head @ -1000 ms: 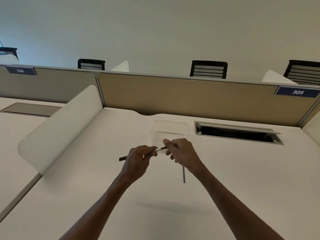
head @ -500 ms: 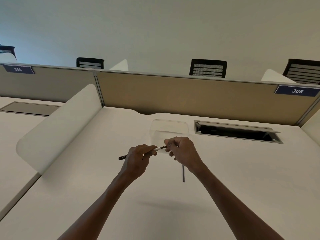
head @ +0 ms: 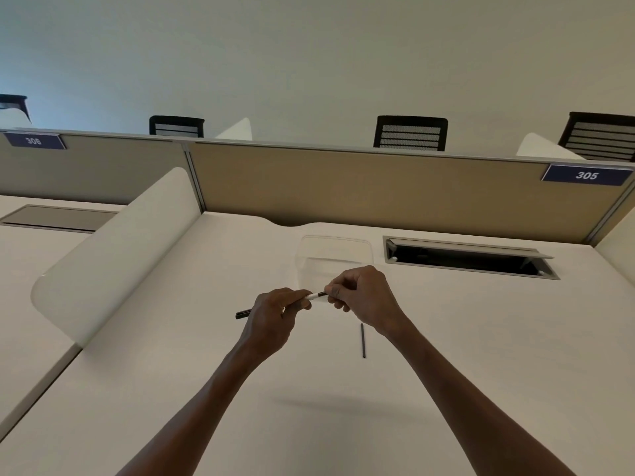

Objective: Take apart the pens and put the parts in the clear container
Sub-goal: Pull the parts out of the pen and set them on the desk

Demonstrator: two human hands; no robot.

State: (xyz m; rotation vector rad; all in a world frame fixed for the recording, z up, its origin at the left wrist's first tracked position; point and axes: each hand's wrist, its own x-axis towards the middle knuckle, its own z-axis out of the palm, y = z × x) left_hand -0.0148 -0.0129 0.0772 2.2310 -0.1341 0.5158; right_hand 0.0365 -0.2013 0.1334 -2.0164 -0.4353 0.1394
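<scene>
We are noting a loose dark rod [head: 363, 340] lying on the desk [head: 481, 338], nearest us. Above it, L hand [head: 275, 316] is clenching the pen [head: 314, 296] barrel; R hand [head: 360, 295] is pinching its tip end. Container [head: 335, 255] is sitting just beyond, apparently empty. Risk: we are judging a sudden release could fling small parts toward the open cable hatch [head: 464, 261].
</scene>
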